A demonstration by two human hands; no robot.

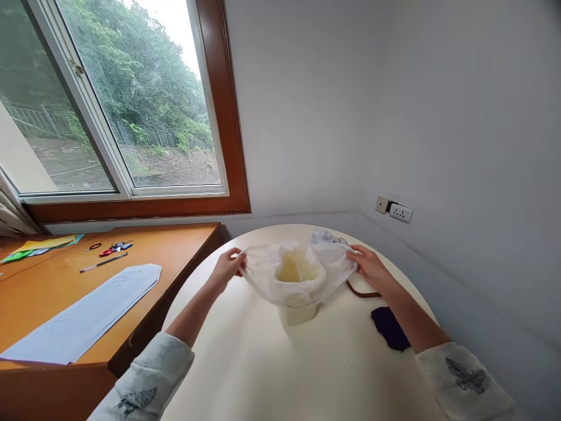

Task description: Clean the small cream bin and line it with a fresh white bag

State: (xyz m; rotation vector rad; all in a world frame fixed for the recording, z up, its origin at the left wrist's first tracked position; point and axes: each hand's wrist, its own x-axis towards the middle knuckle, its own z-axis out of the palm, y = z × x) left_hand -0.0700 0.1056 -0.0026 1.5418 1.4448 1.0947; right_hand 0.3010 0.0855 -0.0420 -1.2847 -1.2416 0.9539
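Observation:
A thin white plastic bag is stretched wide over a small pale bin, which stands on the round cream table. The middle of the bag sags into the bin's mouth. At the left edge of the bag, my left hand pinches the plastic between thumb and fingers. My right hand grips the opposite edge at about the same height. Most of the bin's outside is hidden beneath the spread plastic.
Behind the bag lies a crumpled pale grey item. A brown strap-like loop and a dark purple cloth are near my right forearm. A wooden desk on the left bears papers and a pen. Walls stand close behind and right.

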